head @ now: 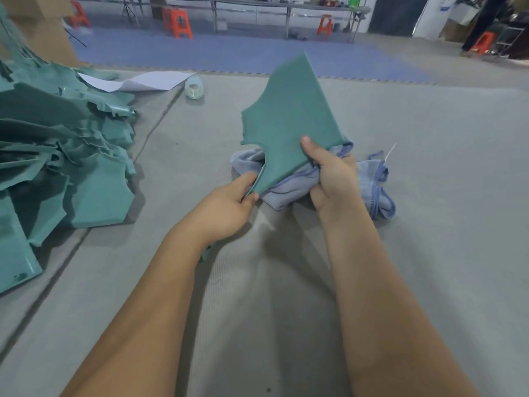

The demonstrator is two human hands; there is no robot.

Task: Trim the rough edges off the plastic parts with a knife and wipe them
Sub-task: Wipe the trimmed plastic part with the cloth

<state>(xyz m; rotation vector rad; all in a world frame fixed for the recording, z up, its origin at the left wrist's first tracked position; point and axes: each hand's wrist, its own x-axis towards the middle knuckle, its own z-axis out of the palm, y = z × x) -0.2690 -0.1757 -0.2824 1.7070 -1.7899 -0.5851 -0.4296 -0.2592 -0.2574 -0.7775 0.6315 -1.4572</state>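
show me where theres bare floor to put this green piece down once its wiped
Bare grey mat lies right of the blue cloth, and more lies between the pile of green parts and the left hand, short of the clear jar. The left side is crowded by the pile and the white sheet. The right hand grips cloth and green piece.

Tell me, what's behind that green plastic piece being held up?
A bunched blue cloth, gripped against the green plastic piece by the right hand. The piece hides the cloth's middle.

A workshop: heaped green plastic parts (57, 156), long workbench (257, 4), orange stools (177, 22).
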